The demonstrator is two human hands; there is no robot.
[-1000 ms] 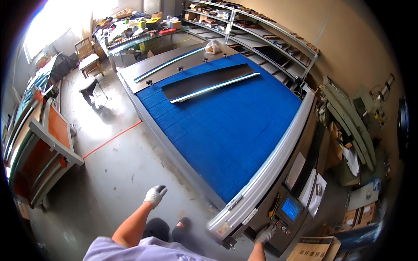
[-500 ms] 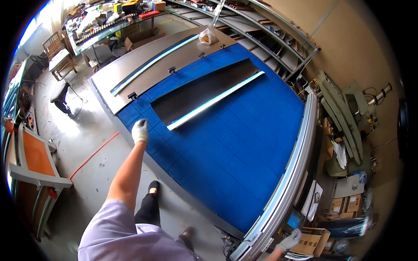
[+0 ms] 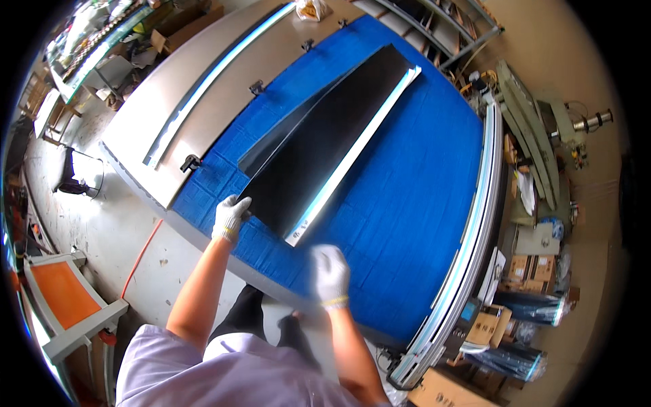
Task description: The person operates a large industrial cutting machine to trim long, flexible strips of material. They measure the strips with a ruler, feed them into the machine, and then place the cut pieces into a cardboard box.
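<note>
On the blue table surface (image 3: pixel 407 224) lies a long black sheet (image 3: pixel 332 142). A white and light-blue strip (image 3: pixel 359 152) runs along its right side. My left hand (image 3: pixel 231 217), in a white knit glove, is closed on the sheet's near left corner, which is raised a little. Under that lifted side, a second dark sheet or layer (image 3: pixel 274 146) shows. My right hand (image 3: pixel 330 275), also gloved, hovers just off the strip's near end; motion smears its fingers, and I see nothing clearly held in them.
Black clips (image 3: pixel 191 163) line the border between the blue surface and a beige panel (image 3: pixel 237 74), which carries another long strip (image 3: pixel 217 81). A metal rail (image 3: pixel 468 251) spans the table's right side. Cardboard boxes (image 3: pixel 532 268) stand beyond it. An orange-panelled frame (image 3: pixel 64 292) is at left.
My left hand has taken hold of the sheet's near corner and lifted it. The sheet has turned and shifted nearer. My right hand has come from the rail's near end to the strip.
</note>
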